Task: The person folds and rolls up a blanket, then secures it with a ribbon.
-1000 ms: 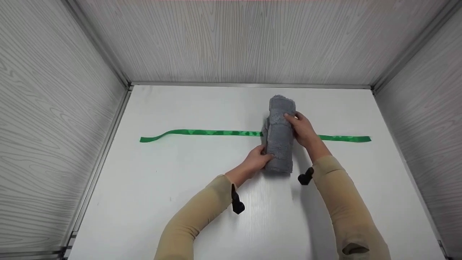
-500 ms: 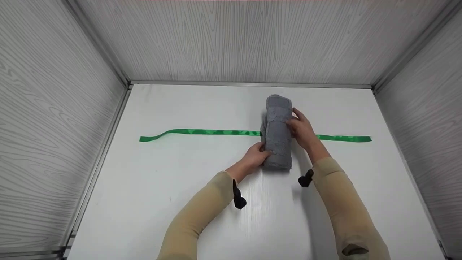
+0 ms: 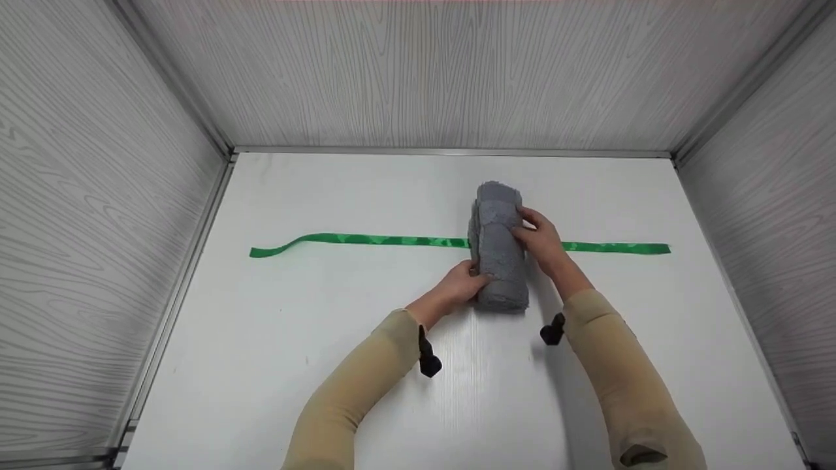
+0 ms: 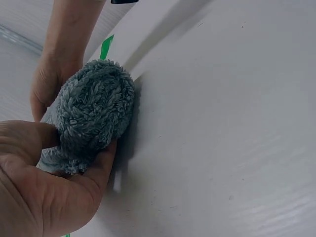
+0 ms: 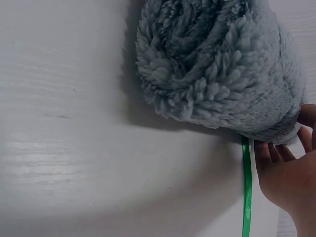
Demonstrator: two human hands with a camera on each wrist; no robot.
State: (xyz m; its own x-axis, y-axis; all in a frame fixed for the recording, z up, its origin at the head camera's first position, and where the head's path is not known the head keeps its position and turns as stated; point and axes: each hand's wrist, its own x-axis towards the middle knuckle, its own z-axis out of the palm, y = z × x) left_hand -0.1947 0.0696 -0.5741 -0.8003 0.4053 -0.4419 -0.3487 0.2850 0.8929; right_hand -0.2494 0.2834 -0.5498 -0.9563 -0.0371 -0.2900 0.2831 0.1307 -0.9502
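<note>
A grey fluffy towel (image 3: 500, 251), rolled into a cylinder, lies lengthwise across a green ribbon (image 3: 379, 239) on the white table. Its spiral end faces me in the left wrist view, where my left hand (image 4: 54, 182) grips the near end of the roll (image 4: 96, 106), thumb above and fingers at its underside. On the far half, my right hand (image 3: 543, 243) holds the right side of the towel. Thumb and fingers of that hand (image 5: 291, 175) reach round the fleece (image 5: 252, 84) in the right wrist view. The roll covers the ribbon's middle.
The ribbon sticks out on both sides of the roll, longer and slightly curved at its left end. Grey wood-grain panels (image 3: 418, 78) enclose the table (image 3: 261, 365) at the back, left and right. A metal rail (image 3: 450, 152) runs along the back edge.
The rolled towel has shifted slightly left, and its far end has come a little nearer me. Both hands have stayed on it; the right fingers have changed position. The ribbon looks almost unmoved.
</note>
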